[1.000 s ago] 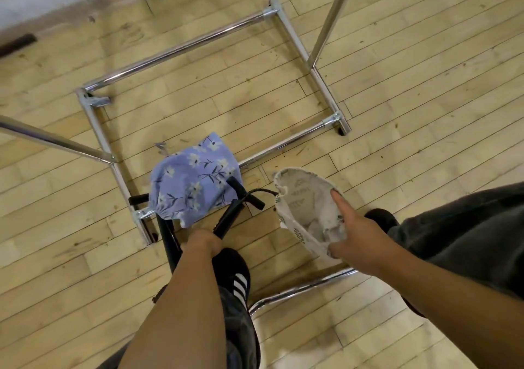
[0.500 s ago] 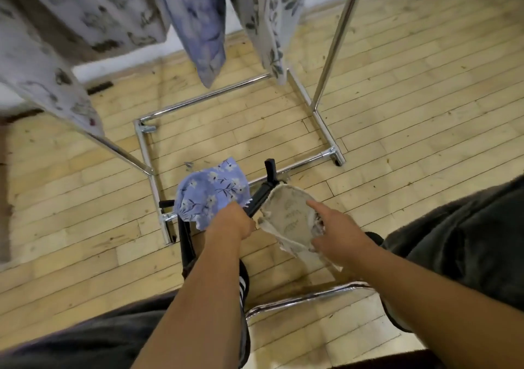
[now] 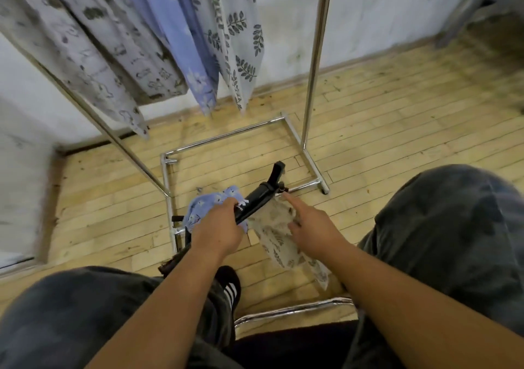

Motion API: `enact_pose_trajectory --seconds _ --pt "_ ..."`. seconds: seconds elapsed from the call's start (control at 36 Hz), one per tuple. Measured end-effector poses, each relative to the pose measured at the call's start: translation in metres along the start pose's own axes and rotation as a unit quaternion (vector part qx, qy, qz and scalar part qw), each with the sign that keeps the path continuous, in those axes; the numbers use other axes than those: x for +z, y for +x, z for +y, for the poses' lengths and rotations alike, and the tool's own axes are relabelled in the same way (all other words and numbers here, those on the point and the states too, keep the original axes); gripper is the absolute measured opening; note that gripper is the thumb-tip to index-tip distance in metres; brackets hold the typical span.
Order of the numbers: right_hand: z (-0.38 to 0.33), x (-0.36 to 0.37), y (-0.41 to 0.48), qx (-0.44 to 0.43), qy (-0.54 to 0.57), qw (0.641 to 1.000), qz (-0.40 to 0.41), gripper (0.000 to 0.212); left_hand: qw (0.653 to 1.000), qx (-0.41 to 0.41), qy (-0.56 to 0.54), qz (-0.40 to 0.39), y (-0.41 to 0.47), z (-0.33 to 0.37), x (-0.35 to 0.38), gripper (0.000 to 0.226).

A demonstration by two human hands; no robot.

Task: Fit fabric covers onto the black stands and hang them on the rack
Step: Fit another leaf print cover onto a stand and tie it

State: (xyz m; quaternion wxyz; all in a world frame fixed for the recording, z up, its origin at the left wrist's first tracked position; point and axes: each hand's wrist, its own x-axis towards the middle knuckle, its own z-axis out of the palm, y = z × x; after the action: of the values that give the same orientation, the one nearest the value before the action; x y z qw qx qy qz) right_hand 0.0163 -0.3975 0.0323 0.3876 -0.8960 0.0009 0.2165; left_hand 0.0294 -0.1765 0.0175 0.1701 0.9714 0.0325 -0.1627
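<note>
My left hand (image 3: 219,229) grips a black stand (image 3: 259,198) by its shaft and holds it tilted, top end pointing away towards the rack's base. My right hand (image 3: 307,227) holds a cream patterned fabric cover (image 3: 279,236) just right of the stand, index finger stretched towards the stand's upper joint. A blue floral cover (image 3: 208,205) lies on the floor under my left hand. The chrome rack (image 3: 313,65) stands ahead, with several fabric-covered pieces (image 3: 198,45) hanging from it.
The rack's chrome base frame (image 3: 226,134) lies on the wooden floor right behind the stand. My knees in dark trousers fill the lower corners, a black shoe (image 3: 229,286) sits between them, and a chrome bar (image 3: 292,309) runs below my right arm.
My view has tipped up, bringing the hanging covers and wall into sight. My left hand has lifted the stand higher, and my right hand has brought the cream cover against it.
</note>
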Motion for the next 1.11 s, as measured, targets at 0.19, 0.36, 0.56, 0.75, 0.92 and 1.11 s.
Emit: enact_pose_trajectory --seconds 0.19,0.36,0.56,0.75,0.92,1.11 --pt "0.004 -0.006 -0.030 -0.042 0.013 0.998 0.036 0.068 0.991 0.034 0.092 0.095 -0.058 0.022 -0.005 0.053" --pt "0.007 0.007 -0.047 -0.081 -0.028 0.996 -0.030 0.076 0.982 0.068 0.123 0.123 -0.083 0.038 0.011 0.055" --pt "0.008 0.013 -0.059 -0.071 -0.078 0.994 -0.042 0.082 0.961 0.131 0.149 0.190 -0.100 0.055 0.018 0.054" --pt "0.008 -0.002 -0.064 -0.057 -0.056 0.997 0.016 0.043 0.946 0.199 0.155 0.202 -0.112 0.071 0.007 0.059" --pt "0.003 -0.016 -0.064 -0.009 0.003 0.997 0.075 0.036 0.899 0.333 0.064 0.278 -0.128 0.093 -0.008 0.042" --pt "-0.001 -0.029 -0.065 -0.013 0.100 0.986 0.133 0.031 0.921 0.331 -0.025 0.205 -0.130 0.098 -0.020 0.021"
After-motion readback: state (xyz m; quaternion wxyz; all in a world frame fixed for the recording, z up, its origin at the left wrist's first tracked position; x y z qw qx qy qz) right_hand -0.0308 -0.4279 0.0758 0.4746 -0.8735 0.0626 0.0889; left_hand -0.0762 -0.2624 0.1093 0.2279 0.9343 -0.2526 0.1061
